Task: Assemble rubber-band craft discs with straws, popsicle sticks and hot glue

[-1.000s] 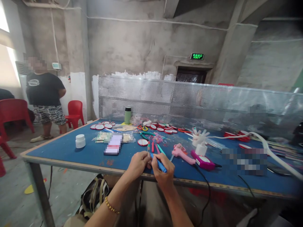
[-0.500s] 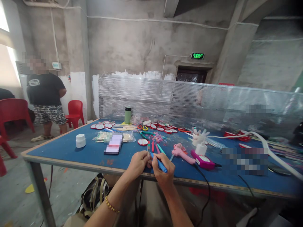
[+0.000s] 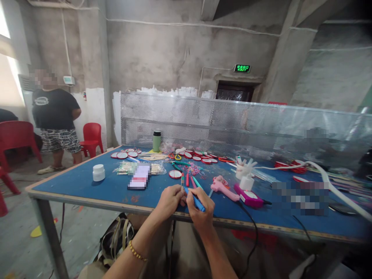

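Nothing moved: hands' grip (image 3: 186, 201) holds blue stick (image 3: 196, 202), glue gun (image 3: 225, 189) beside.

Slanted blue marker (image 3: 197, 202), table's near edge

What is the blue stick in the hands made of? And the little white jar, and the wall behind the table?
The blue stick, held by the right hand with the left hand at its tip, looks like matte painted wood or plastic; too small to tell. The white jar seems to be smooth plastic, evenly opaque. The wall looks like shiny metal sheet, full of tiny punched holes.
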`<act>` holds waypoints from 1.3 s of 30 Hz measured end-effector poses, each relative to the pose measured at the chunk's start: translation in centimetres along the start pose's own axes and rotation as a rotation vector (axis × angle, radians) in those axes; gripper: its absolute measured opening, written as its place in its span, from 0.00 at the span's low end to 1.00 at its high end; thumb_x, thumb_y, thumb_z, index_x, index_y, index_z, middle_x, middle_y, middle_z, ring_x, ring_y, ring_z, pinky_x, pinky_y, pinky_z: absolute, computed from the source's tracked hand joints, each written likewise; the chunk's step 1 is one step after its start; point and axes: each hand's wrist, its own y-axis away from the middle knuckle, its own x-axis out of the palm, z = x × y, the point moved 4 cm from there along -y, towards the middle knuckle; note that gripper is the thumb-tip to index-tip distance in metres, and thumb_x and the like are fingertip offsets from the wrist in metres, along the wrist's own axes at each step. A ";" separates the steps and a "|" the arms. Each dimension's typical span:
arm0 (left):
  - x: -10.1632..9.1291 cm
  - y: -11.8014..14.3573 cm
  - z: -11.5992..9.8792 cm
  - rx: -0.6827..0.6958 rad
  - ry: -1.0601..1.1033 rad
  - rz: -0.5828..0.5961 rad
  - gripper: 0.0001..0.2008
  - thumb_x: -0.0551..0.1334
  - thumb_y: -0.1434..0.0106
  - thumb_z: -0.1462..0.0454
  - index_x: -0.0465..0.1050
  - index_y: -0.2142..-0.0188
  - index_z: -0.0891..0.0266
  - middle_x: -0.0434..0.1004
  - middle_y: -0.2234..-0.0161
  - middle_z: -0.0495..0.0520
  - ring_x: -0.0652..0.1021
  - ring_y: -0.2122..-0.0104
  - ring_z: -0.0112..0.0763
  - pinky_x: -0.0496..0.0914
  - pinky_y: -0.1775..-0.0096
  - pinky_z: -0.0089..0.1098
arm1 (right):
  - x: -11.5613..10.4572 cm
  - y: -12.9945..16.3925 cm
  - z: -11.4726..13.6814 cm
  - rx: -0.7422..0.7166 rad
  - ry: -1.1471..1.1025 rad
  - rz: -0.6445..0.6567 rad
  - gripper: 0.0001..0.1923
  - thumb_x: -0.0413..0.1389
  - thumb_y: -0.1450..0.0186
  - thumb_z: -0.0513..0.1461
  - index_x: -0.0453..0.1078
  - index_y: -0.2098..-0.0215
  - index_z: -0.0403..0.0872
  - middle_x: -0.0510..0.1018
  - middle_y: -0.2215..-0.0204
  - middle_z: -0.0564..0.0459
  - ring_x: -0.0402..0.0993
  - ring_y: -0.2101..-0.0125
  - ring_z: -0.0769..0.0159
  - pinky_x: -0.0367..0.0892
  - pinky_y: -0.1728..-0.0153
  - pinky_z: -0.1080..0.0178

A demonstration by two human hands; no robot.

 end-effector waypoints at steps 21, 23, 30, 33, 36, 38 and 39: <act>0.0 0.0 0.1 0.006 0.019 0.000 0.16 0.52 0.37 0.58 0.62 0.79 0.61 0.70 0.80 0.46 0.71 0.77 0.27 0.60 0.72 0.26 | 0.0 -0.2 0.1 -0.001 -0.011 0.009 0.06 0.52 0.35 0.33 0.70 0.68 0.46 0.72 0.75 0.54 0.69 0.74 0.68 0.66 0.69 0.64; 0.0 0.0 0.1 0.006 0.022 0.000 0.16 0.52 0.37 0.58 0.62 0.79 0.61 0.69 0.80 0.46 0.70 0.78 0.27 0.59 0.72 0.26 | 0.0 -0.1 0.0 0.001 -0.008 0.010 0.06 0.53 0.35 0.33 0.70 0.68 0.46 0.72 0.75 0.54 0.69 0.74 0.68 0.65 0.68 0.64; 0.0 -0.1 0.3 0.011 -0.003 -0.014 0.16 0.53 0.37 0.60 0.61 0.80 0.61 0.68 0.82 0.45 0.69 0.78 0.26 0.58 0.73 0.26 | 0.1 0.0 -0.1 0.007 -0.015 0.021 0.05 0.53 0.35 0.33 0.70 0.67 0.47 0.72 0.75 0.53 0.69 0.73 0.67 0.65 0.68 0.63; -0.1 -0.1 0.3 0.011 -0.028 -0.020 0.16 0.53 0.37 0.60 0.60 0.80 0.61 0.68 0.82 0.45 0.69 0.78 0.26 0.57 0.73 0.26 | 0.1 0.0 0.0 0.004 -0.017 0.032 0.05 0.53 0.35 0.33 0.70 0.68 0.46 0.72 0.75 0.53 0.69 0.73 0.67 0.65 0.68 0.63; -0.1 0.0 0.3 0.009 -0.045 -0.018 0.16 0.52 0.37 0.60 0.60 0.80 0.61 0.68 0.82 0.45 0.69 0.78 0.26 0.58 0.73 0.26 | 0.0 -0.2 0.2 -0.006 -0.024 0.020 0.05 0.53 0.35 0.33 0.70 0.67 0.46 0.72 0.75 0.54 0.69 0.74 0.67 0.65 0.68 0.64; -0.1 0.0 0.3 0.005 -0.049 -0.017 0.15 0.52 0.37 0.60 0.60 0.80 0.61 0.69 0.81 0.45 0.70 0.78 0.26 0.58 0.73 0.26 | 0.0 -0.2 0.3 -0.010 -0.023 0.013 0.05 0.53 0.35 0.33 0.70 0.67 0.46 0.72 0.75 0.54 0.69 0.74 0.68 0.65 0.68 0.64; -0.1 0.0 0.3 0.004 -0.048 -0.018 0.15 0.52 0.38 0.60 0.61 0.80 0.61 0.69 0.81 0.46 0.70 0.77 0.26 0.58 0.72 0.26 | 0.0 -0.2 0.3 -0.011 -0.022 0.011 0.05 0.53 0.35 0.33 0.70 0.67 0.46 0.72 0.75 0.54 0.69 0.74 0.68 0.65 0.69 0.64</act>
